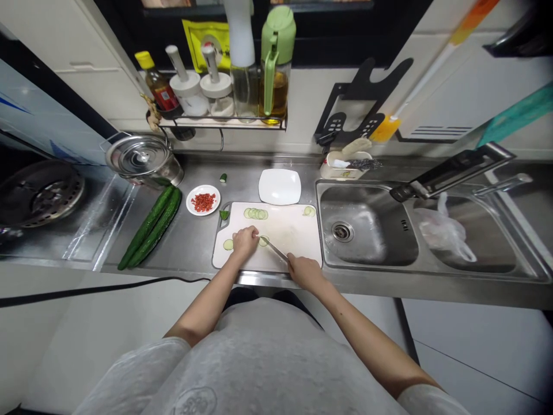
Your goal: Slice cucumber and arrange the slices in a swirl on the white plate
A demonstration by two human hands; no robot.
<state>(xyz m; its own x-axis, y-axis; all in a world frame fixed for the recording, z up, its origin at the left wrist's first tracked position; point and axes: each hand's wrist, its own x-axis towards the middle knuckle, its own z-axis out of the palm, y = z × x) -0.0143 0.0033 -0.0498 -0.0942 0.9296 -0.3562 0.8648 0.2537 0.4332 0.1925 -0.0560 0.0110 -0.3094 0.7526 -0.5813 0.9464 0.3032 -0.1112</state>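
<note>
My right hand (305, 272) is wrapped round the handle of a knife (275, 249), whose blade points left across the white cutting board (298, 236). Under the blade near its tip lies a pale round cucumber slice (264, 241). Beside the tip, my left hand (245, 242) is closed with its fingers drawn together; what they pinch, if anything, is hidden. Another cucumber slice (228, 245) rests just left of that hand. Farther back on the board is an overlapping row of cucumber slices (256, 214), with a few more slices (309, 211) in the right corner.
Two long cucumbers (151, 227) lie at left, near a lidded steel pot (144, 158). Behind the board stand a plate of chopped red pieces (203, 200) and a white dish (280, 186). Cucumber ends (223, 178) lie nearby. A double sink (367, 225) adjoins the board's right.
</note>
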